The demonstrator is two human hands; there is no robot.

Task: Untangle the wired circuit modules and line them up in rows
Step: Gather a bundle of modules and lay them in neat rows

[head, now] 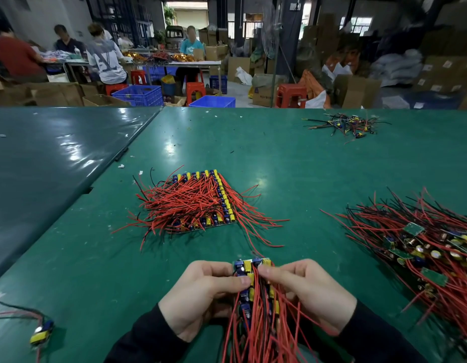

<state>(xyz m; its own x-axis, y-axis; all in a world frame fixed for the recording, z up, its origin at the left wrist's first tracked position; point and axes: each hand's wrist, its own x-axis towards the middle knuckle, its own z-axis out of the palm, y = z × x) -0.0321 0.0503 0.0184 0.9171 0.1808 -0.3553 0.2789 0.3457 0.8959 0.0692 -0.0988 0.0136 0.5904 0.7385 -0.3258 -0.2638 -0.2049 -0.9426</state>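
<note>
module bundle (253, 289) between hands | left hand (201, 294) pinching it | right hand (305, 292) pinching it

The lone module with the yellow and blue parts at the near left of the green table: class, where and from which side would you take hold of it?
Pinch the lone module by its solid yellow and blue body, coming from above or from its near side. Its thin wires trail off left and away, so that side is cluttered, and pulling on them would probably strain the joints.
</note>
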